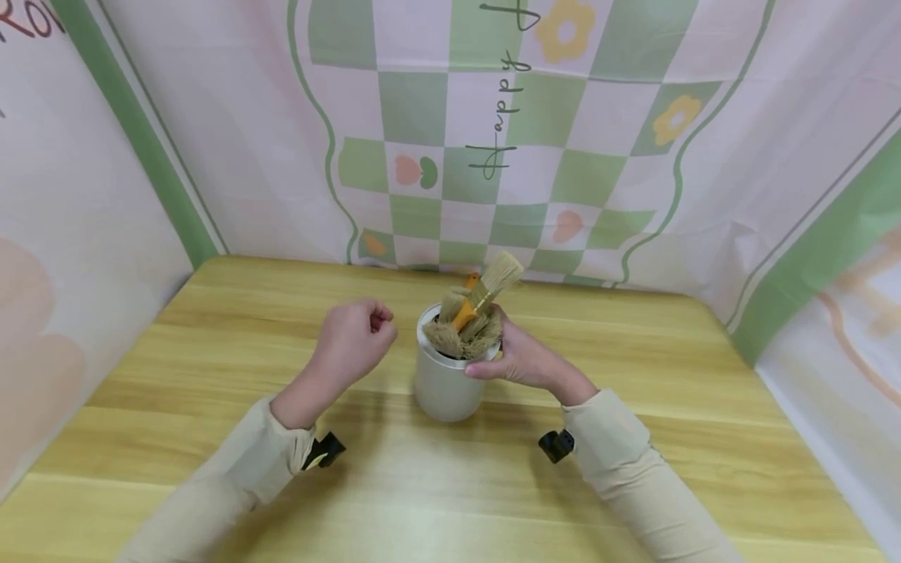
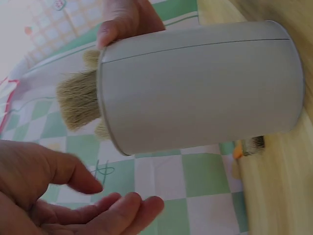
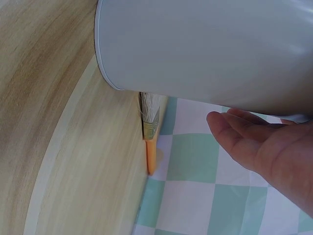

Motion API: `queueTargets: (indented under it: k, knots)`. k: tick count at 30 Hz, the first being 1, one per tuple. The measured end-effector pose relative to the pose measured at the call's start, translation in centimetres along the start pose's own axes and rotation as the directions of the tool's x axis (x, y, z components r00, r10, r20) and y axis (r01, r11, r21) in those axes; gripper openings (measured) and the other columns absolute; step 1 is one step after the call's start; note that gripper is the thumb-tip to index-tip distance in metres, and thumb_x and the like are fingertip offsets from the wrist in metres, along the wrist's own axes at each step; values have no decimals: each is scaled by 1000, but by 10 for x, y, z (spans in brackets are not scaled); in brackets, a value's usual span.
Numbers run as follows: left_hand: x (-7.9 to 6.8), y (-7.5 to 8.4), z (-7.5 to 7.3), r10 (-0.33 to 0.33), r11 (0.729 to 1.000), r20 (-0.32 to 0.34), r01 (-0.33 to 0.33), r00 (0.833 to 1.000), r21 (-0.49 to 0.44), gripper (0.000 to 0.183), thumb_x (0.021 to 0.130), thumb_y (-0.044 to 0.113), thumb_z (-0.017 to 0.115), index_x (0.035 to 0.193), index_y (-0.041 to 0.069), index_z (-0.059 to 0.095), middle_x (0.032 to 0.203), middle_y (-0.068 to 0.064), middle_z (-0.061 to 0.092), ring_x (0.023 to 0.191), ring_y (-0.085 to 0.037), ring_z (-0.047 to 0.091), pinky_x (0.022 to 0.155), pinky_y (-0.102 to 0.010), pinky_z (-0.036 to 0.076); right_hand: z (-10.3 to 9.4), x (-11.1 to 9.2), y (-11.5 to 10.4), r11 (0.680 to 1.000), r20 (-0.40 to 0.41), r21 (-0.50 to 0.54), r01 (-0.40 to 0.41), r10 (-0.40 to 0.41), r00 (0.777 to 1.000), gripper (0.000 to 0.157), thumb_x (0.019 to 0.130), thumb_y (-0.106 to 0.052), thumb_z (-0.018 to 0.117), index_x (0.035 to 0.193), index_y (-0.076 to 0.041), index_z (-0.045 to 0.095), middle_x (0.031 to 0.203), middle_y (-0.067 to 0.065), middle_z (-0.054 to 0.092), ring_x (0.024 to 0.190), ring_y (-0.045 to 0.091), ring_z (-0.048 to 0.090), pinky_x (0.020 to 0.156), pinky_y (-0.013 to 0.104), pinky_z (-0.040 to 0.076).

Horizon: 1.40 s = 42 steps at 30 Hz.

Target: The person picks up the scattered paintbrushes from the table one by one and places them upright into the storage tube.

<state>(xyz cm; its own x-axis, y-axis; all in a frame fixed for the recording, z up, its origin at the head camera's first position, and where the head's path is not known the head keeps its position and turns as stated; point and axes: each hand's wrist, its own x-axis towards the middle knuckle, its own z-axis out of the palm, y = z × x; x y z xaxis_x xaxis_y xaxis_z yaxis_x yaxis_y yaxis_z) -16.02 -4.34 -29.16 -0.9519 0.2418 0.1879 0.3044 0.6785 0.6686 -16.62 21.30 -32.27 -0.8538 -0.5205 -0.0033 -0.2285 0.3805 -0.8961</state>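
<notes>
A white cylindrical can [image 1: 448,391] stands upright on the wooden table, with several paintbrushes inside, bristles up. One paintbrush [image 1: 482,297] with an orange handle sticks out above the rim, leaning right. My right hand [image 1: 517,358] grips the can at its rim from the right side, thumb in front. My left hand [image 1: 352,340] is off to the can's left, fingers loosely bent and holding nothing; the left wrist view shows a gap between thumb and fingers. Behind the can another paintbrush [image 3: 149,134] lies on the table, mostly hidden from the head view.
The wooden table [image 1: 211,344] reaches back to a checkered cloth backdrop [image 1: 479,156] close behind the can. Printed cloth walls [image 1: 77,203] close in the left and right sides. Each wrist carries a small black camera [image 1: 325,451].
</notes>
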Motion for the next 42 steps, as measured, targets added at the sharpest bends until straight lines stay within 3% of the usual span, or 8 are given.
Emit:
queueTargets:
  k: [3, 6, 8, 10, 14, 20, 26, 42]
  knots:
    - [1, -4, 7, -1, 997, 152, -12, 988, 80, 48, 82, 9, 59, 125, -12, 54, 113, -22, 65, 98, -28, 63, 87, -39, 54, 0, -1, 0, 1000, 1, -4, -10, 10, 1000, 117, 74, -42, 82, 154, -9, 2, 157, 17, 22, 145, 38, 25, 119, 56, 15]
    - [5, -6, 14, 7, 993, 315, -43, 949, 108, 85, 79, 19, 73, 144, -13, 28, 140, -28, 44, 126, -37, 49, 107, -46, 43, -1, -2, 0, 1000, 8, 6, -11, 11, 1000, 116, 74, -41, 81, 154, -11, 2, 157, 16, 23, 144, 38, 27, 119, 56, 17]
    - [9, -5, 18, 27, 994, 381, -66, 924, 90, 105, 74, 27, 82, 148, -11, 18, 150, -29, 31, 136, -40, 39, 113, -49, 35, -1, -2, 0, 1000, 13, 19, -4, 4, 1000, 114, 75, -39, 81, 154, -12, 3, 155, 16, 26, 143, 37, 29, 118, 56, 18]
    - [12, -3, 23, 63, 994, 403, -93, 913, 56, 117, 68, 33, 86, 149, -10, 14, 153, -29, 25, 139, -41, 34, 114, -50, 32, 0, -3, -1, 999, 17, 34, 6, -6, 1000, 113, 76, -38, 81, 153, -13, 4, 154, 15, 28, 141, 37, 32, 118, 56, 20]
    - [18, -3, 31, 139, 990, 407, -134, 903, -41, 117, 63, 33, 90, 149, -6, 20, 149, -25, 31, 136, -37, 37, 112, -52, 35, 1, -2, -1, 999, 19, 36, 12, -13, 1000, 111, 77, -36, 81, 153, -15, 4, 153, 14, 29, 141, 35, 33, 117, 54, 23]
    - [22, -4, 39, 230, 970, 377, -181, 897, -160, 110, 64, 30, 90, 147, -4, 26, 144, -22, 36, 131, -32, 37, 109, -52, 37, 3, -1, -1, 1000, 27, 19, 21, -22, 999, 113, 77, -37, 80, 155, -16, 0, 157, 14, 19, 144, 35, 26, 118, 55, 19]
    - [24, -6, 42, 219, 968, 363, -154, 906, -199, 110, 64, 31, 90, 147, -3, 26, 144, -21, 35, 129, -30, 38, 110, -49, 37, 4, 2, -1, 999, 38, 18, 31, -32, 999, 113, 78, -39, 79, 155, -16, -1, 159, 13, 15, 146, 34, 22, 119, 54, 16]
    - [24, -11, 48, 229, 960, 301, -164, 926, -226, 102, 65, 34, 89, 143, 0, 33, 139, -17, 41, 125, -28, 46, 107, -48, 41, 2, 1, 3, 1000, 16, -12, 19, -19, 1000, 109, 80, -35, 78, 154, -12, 2, 156, 16, 22, 141, 36, 32, 116, 54, 26]
